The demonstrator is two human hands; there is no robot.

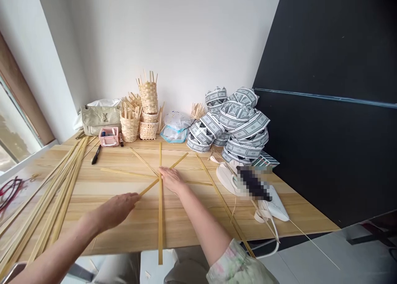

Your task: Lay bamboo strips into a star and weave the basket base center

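Note:
Several flat yellow bamboo strips cross in a star on the wooden table. One long strip [160,218] runs straight toward me and juts past the front edge. My left hand [119,209] is closed on the lower left end of a diagonal strip [149,187]. At the crossing, my right hand [171,179] presses its fingertips onto the strips and holds them together; the fingers partly cover the centre. A flatter strip [124,172] and a thin slanting one [144,161] also meet there.
Loose strips [66,184] lie along the left; another strip [217,193] slants on the right. Woven baskets [148,97], a bag [101,119], a pink box [109,137] and patterned paper bands [234,114] line the back. A black marker [96,155] lies left.

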